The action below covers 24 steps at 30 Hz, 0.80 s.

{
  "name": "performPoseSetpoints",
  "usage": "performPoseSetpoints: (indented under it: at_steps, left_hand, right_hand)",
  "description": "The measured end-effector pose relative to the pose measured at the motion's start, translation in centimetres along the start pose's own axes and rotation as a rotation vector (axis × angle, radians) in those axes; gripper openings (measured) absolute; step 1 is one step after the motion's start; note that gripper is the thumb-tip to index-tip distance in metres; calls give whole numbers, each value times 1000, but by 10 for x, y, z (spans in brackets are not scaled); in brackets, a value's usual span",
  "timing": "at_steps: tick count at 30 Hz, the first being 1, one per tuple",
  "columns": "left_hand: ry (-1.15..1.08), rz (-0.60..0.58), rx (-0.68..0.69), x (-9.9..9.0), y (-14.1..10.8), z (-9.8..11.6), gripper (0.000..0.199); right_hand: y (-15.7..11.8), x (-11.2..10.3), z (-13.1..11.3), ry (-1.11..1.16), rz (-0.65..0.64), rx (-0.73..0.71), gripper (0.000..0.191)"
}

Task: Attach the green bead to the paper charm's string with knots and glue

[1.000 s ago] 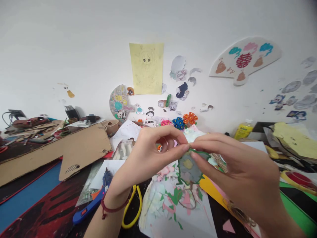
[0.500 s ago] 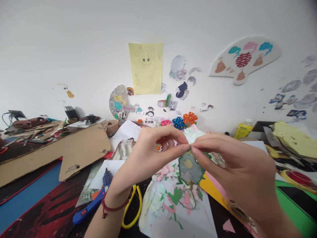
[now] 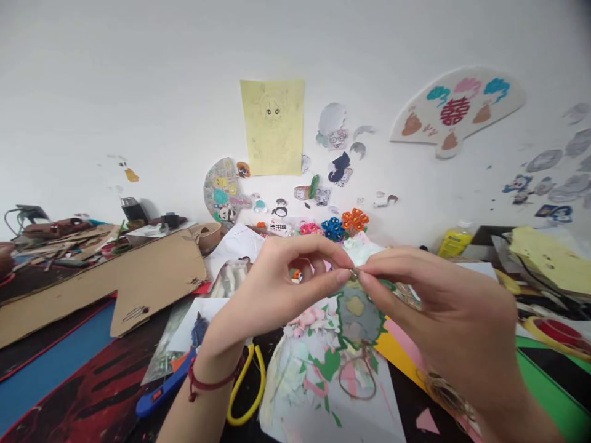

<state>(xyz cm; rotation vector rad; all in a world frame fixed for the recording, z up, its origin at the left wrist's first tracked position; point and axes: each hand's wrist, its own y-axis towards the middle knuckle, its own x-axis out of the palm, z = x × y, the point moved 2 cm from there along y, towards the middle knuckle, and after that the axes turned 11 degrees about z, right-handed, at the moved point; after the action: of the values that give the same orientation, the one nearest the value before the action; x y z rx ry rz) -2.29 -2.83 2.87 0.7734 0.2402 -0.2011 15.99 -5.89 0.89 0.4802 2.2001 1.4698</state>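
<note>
L hand (image 3: 281, 289), R hand (image 3: 443, 314) pinch green-edged cutout (image 3: 357, 317).

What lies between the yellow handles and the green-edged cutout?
Pink and pale paper scraps on a white sheet, up to the green-edged cutout, in the head view.

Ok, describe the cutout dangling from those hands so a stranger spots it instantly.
Under the yellow sketch on the wall, the left hand and right hand pinch together. From their fingertips hangs a grey cutout with a green edge and yellow centre, the only piece held off the paper scraps below.
</note>
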Motion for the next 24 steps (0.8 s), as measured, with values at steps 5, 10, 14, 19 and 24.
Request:
performPoseSetpoints:
  at_steps: [5, 10, 14, 19, 24]
  left_hand:
    - [12, 23, 15, 2, 1, -2, 7]
    - [8, 23, 5, 2, 2, -2, 8]
    - [29, 33, 8, 2, 2, -2, 10]
    - [42, 49, 41, 2, 1, 0, 10]
    - [0, 60, 32, 2, 0, -1, 10]
  right_hand:
    - [1, 1, 2, -24, -20, -25, 12]
    - [-1, 1, 3, -48, -25, -54, 12]
    - [-3, 0, 1, -66, -54, -45, 13]
    - [-1, -1, 1, -16, -52, -18, 14]
    - [3, -1, 3, 124, -124, 33, 18]
